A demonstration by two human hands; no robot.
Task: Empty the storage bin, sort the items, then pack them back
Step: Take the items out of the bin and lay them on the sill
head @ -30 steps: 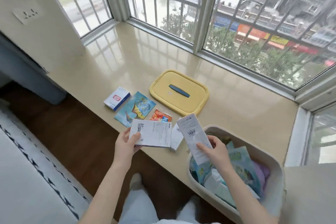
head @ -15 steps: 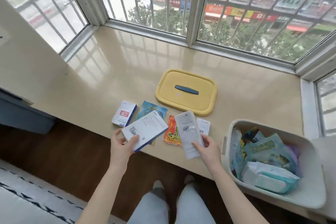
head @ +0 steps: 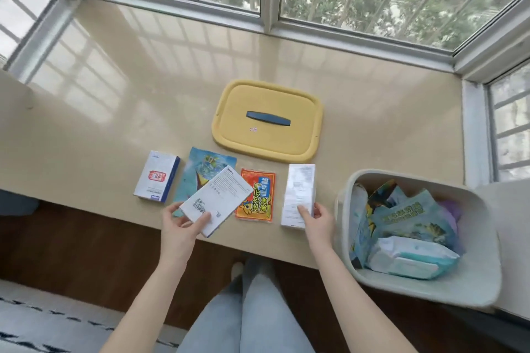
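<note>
The pale storage bin (head: 470,289) sits at the right on the beige sill, holding several packets and a wipes pack (head: 410,259). My left hand (head: 183,226) grips a flat white box (head: 219,203) above a blue packet (head: 205,166). My right hand (head: 315,221) holds the near end of a tall white box (head: 299,192), which lies flat on the sill beside an orange packet (head: 256,199). A small white and blue box (head: 156,176) lies at the far left of the row.
The yellow bin lid (head: 266,120) with a dark handle lies behind the row. Window frames bound the sill (head: 143,80) at the back and both sides. The sill's front edge runs just under my hands, with dark wooden floor below.
My right hand has brought the tall white box down flat onto the sill, right of the orange packet. My left hand has moved slightly right with the flat white box. The camera has turned right.
</note>
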